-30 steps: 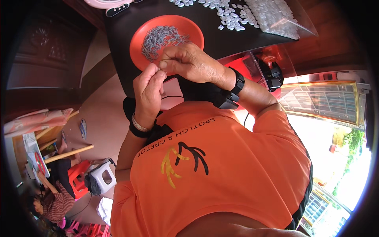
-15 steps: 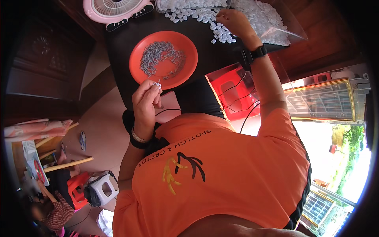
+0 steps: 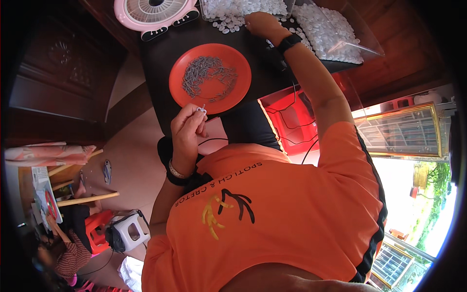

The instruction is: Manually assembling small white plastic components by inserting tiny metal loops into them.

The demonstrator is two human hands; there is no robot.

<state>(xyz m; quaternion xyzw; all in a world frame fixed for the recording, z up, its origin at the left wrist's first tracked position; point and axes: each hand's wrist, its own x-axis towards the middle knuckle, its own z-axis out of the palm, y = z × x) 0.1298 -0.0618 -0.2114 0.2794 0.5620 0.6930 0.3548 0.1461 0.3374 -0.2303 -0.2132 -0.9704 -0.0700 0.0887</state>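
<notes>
My left hand (image 3: 187, 134) is closed in a pinch beside the near rim of the orange-red plate (image 3: 246, 78). Between its fingertips sits a small white plastic clip (image 3: 201, 111) with a thin grey pin sticking up from it. Many small grey pins (image 3: 199, 73) lie heaped on the plate, mostly toward its left. My right hand (image 3: 265, 25) reaches to the far side of the dark table, fingers curled down at the loose white plastic clips (image 3: 227, 24). Its fingertips are partly hidden, so what they hold cannot be made out.
A pink fan (image 3: 155, 12) stands at the far left of the table (image 3: 158, 73). Clear containers of white clips (image 3: 323, 31) stand along the back. A red stool (image 3: 296, 121) is under the right arm, with black cables near it. Another person (image 3: 73, 253) sits at lower left.
My right hand has moved left along the loose clips, its wrist now above where several lay. My left hand keeps its pinch on the clip. The whole view has shifted slightly.
</notes>
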